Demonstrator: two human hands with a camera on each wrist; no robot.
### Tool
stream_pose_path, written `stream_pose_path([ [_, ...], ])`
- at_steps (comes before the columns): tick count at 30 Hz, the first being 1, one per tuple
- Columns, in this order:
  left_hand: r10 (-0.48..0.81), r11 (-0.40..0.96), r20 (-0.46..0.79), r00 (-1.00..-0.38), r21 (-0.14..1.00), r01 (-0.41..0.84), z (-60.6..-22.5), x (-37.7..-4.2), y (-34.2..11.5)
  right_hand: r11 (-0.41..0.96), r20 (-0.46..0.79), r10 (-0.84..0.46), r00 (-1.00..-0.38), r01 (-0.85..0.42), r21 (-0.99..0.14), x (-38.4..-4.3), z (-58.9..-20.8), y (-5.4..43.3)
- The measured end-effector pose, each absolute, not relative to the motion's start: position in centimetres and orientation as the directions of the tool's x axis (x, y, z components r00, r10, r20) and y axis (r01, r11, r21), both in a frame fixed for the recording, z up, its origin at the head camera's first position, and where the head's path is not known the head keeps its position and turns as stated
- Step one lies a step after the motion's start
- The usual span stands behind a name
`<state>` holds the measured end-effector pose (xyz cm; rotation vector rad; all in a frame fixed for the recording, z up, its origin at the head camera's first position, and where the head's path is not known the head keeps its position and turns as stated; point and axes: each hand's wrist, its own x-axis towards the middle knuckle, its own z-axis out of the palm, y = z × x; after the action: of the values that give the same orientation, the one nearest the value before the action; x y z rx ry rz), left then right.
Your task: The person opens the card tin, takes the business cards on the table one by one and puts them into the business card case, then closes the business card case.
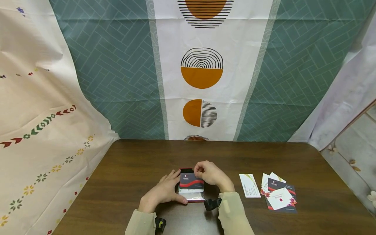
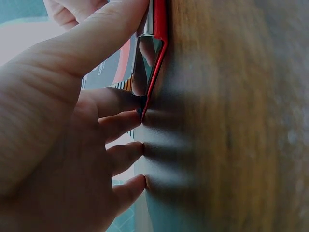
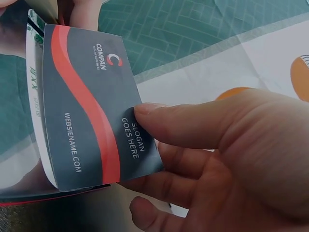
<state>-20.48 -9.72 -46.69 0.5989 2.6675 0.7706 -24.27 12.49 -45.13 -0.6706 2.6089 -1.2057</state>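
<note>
A dark business card (image 1: 191, 182) with a red wave and white lettering stands over a red-edged card case (image 1: 196, 201) with a shiny silver inside. My right hand (image 1: 212, 174) pinches one corner of this card between thumb (image 3: 178, 124) and fingers. Spread along the case's left side, my left hand (image 1: 164, 191) touches its edge with the index finger and thumb. Its other fingertips rest on the table in the left wrist view. Behind the dark card in the right wrist view is a white card (image 3: 36, 96) with green print, mostly hidden.
On the brown wooden table (image 1: 132, 173), a single white business card (image 1: 249, 186) lies right of the hands. Farther right is an overlapping pile of several cards (image 1: 280, 197), white and dark. A patterned cloth (image 1: 202, 78) hangs behind the table.
</note>
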Motion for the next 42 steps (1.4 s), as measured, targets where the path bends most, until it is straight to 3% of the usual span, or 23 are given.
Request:
stream_pose_path([
  [42, 0.473, 0.789, -0.166, -0.865, 0.517, 0.332, -46.5, -20.2, -9.8, 0.677, -0.155, -0.509, -0.846, -0.282, -0.68, -23.2, -44.8, 11.6],
])
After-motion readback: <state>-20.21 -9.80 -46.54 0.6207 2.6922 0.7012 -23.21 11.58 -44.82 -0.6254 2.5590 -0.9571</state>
